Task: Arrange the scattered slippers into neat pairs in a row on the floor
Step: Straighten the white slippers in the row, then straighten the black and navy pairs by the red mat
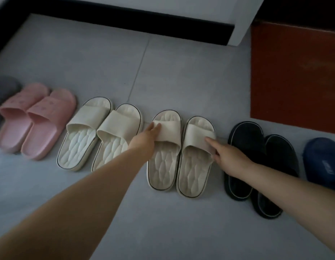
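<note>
— Why were both hands on the one pair?

— To square it up, I'd judge. The left hand (147, 136) laid nearly straight fingers (157, 127) on the strap of the left cream slipper (163, 158); whether a thumb hooked underneath, I couldn't tell. The right hand (230, 159) stretched its forefinger along the strap of the right cream slipper (195, 166), with the other fingers curled at the strap's outer edge, seemingly pinching it.

— Where did the two lie?

— Side by side and touching, toes toward the wall (181, 4). They sat in the row between a second cream pair (99, 134) and a dark pair (256, 166).

— And the rest?

— A pink pair (35, 119) lay further left, a grey slipper (3, 91) at the frame's edge and a blue slipper (324, 162) far right. The dark pair lay staggered, so it probably wanted straightening.

— The room?

— Dim. It had a grey tiled floor (181, 72), black skirting (125, 23) and a red-brown cabinet (294, 72) on the right.
</note>
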Tool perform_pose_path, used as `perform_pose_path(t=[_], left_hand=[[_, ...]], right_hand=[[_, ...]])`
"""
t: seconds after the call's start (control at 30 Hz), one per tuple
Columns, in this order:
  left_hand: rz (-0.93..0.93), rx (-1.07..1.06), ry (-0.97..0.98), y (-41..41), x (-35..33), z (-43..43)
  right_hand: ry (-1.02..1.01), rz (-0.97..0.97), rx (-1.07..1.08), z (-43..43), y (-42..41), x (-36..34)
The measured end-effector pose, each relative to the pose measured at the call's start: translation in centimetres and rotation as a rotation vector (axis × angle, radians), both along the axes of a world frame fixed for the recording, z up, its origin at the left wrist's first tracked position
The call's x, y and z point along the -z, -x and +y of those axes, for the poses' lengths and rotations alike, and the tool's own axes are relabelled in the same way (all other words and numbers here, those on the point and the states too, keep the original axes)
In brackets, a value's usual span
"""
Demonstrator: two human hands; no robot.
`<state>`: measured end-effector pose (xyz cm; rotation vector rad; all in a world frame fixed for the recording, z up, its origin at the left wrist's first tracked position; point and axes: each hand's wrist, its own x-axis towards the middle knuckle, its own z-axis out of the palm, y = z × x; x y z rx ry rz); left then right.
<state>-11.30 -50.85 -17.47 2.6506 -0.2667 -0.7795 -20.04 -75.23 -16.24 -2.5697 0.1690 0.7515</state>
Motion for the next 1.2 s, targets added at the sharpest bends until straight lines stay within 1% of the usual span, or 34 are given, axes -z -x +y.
perform_pose_path(t=[0.1, 0.2, 0.27, 0.33, 0.4, 0.43, 0.47, 0.5, 0.53, 0.6, 0.67, 0.73, 0.77, 0.83, 0.87, 0.9, 0.97, 1.07, 1.2], left_hand=[[-0.010, -0.150, 0.065, 1.4, -0.6, -0.3], [0.046, -0.281, 0.100, 2.3, -1.6, -1.0], [0.058, -0.312, 0.122, 2.3, -2.2, -2.1], [0.073, -0.280, 0.061, 2.1, -2.6, -3.0], [0.070, -0.261, -0.055, 1.7, -2.7, -3.7], [0.040, -0.265, -0.124, 1.8, -2.8, -4.2], [-0.016, -0.256, -0.171, 2.0, -3.1, -4.9], [-0.090, -0.216, -0.169, 2.4, -3.3, -5.8], [-0.169, -0.148, -0.116, 3.1, -3.5, -7.0], [-0.280, 0.020, 0.089, 4.9, -3.8, -9.8], [-0.277, 0.177, 0.247, 6.6, -3.5, -13.0], [-0.203, 0.285, 0.271, 7.5, -2.6, -16.4], [-0.156, 0.315, 0.248, 7.7, -1.9, -18.0], [-0.064, 0.343, 0.184, 7.8, -0.6, -20.6], [-0.030, 0.348, 0.162, 8.0, 0.0, -21.5], [-0.017, 0.343, 0.150, 8.2, 0.4, -22.0], [-0.054, 0.293, 0.160, 8.7, 0.8, -22.0], [-0.117, 0.214, 0.212, 9.5, 0.8, -20.4], [-0.112, 0.217, 0.260, 10.0, 0.7, -18.7]], right_hand=[[-0.084, -0.079, 0.049, 0.1, 0.5, 0.8], [-0.140, -0.066, 0.086, 0.8, 1.1, 0.8], [-0.201, -0.044, 0.112, 0.9, 1.1, 0.7], [-0.244, -0.021, 0.118, 0.6, 1.2, 0.4], [-0.233, 0.012, 0.087, 0.2, 1.5, -0.2], [-0.203, 0.016, 0.062, 0.0, 1.9, -0.7], [-0.189, -0.009, 0.093, -0.4, 2.7, -1.1], [-0.186, -0.055, 0.151, -1.0, 3.8, -1.4], [-0.195, -0.130, 0.251, -1.8, 5.1, -1.4], [-0.185, -0.265, 0.504, -3.8, 7.9, -1.6], [-0.104, -0.342, 0.720, -6.7, 10.4, -1.6], [0.002, -0.365, 0.871, -10.5, 11.8, -1.4], [0.014, -0.308, 0.895, -12.3, 12.0, -1.2], [-0.017, -0.106, 0.817, -15.1, 11.9, -0.6], [-0.036, -0.036, 0.744, -15.8, 11.9, -0.2], [-0.040, -0.015, 0.689, -16.2, 11.9, 0.2], [-0.024, -0.064, 0.652, -16.3, 11.9, 0.6], [-0.036, -0.142, 0.659, -16.0, 11.5, 0.5], [-0.050, -0.141, 0.610, -15.2, 11.5, 0.6]])
